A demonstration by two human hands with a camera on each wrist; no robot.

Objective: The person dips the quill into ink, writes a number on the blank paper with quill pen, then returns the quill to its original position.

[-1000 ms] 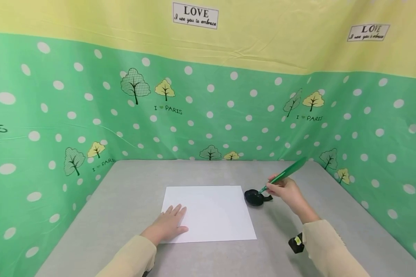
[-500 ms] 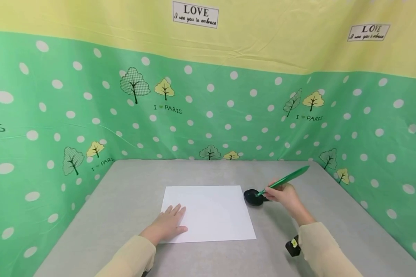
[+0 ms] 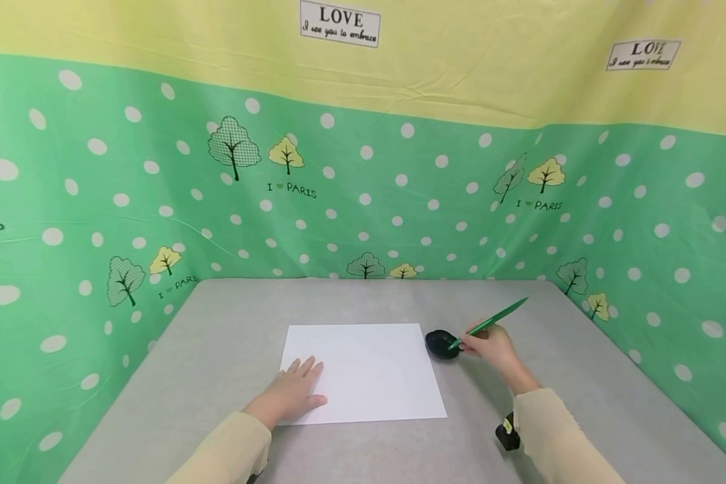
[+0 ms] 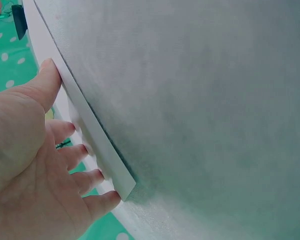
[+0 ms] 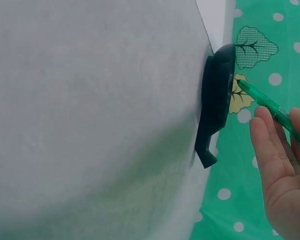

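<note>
A sheet of white paper (image 3: 375, 373) lies on the grey table. My left hand (image 3: 292, 390) rests spread on its lower left corner, fingers straight; the left wrist view shows the thumb and fingertips on the paper (image 4: 104, 155). Close to the paper's right edge sits a small black dish (image 3: 440, 345) with a short handle, seen side-on as a black dish (image 5: 219, 90) in the right wrist view. Between thumb and fingers my right hand (image 3: 490, 346) pinches a green pen (image 3: 497, 317) with a long, leaf-like upper end. The pen's tip is at the dish's opening; whether it touches is unclear.
A polka-dotted green and yellow cloth (image 3: 363, 175) hangs around the back and sides of the table (image 3: 242, 309). Under the right sleeve (image 3: 556, 430) shows a black wrist camera (image 3: 508, 432) with a yellow label.
My right hand has shifted slightly left and down, and the pen leans lower, its tip coming down toward the dish. The left hand stays on the paper.
</note>
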